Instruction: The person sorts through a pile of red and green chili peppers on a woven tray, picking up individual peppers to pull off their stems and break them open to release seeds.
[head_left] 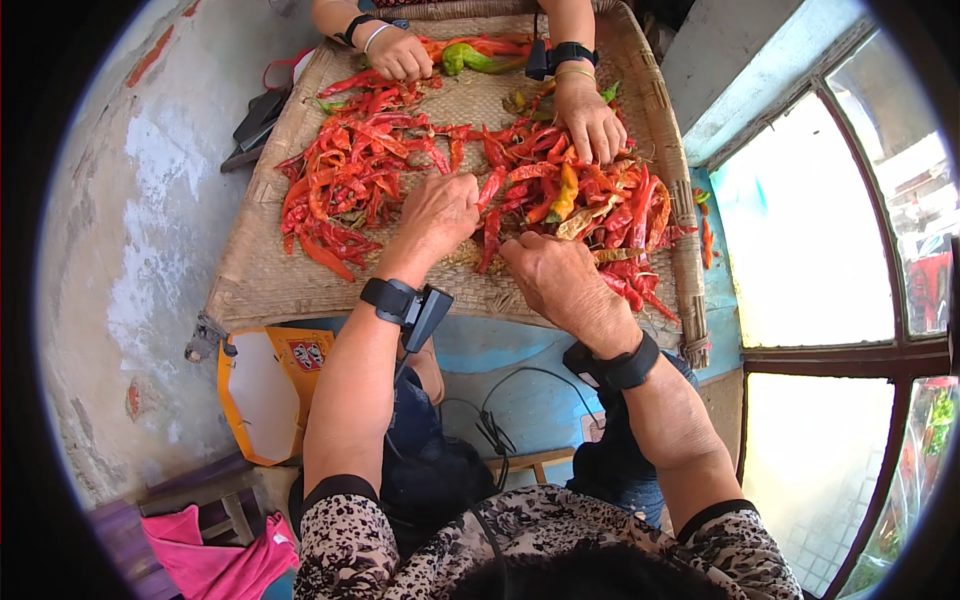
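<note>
A shallow woven tray holds red chili peppers in two heaps, a left heap and a right heap. Between the heaps, my left hand is closed, its fingertips pinching a red chili pepper. My right hand is curled at the near edge of the right heap, thumb and fingers together; what they hold, if anything, is hidden. Close to it lie a yellow-orange pepper and a pale dried pepper. Both my wrists wear black bands.
Across the tray, another person's hands touch peppers, one at the far left, one on the right heap. A green pepper lies at the back. A window stands right, a worn wall left. Black cables hang below.
</note>
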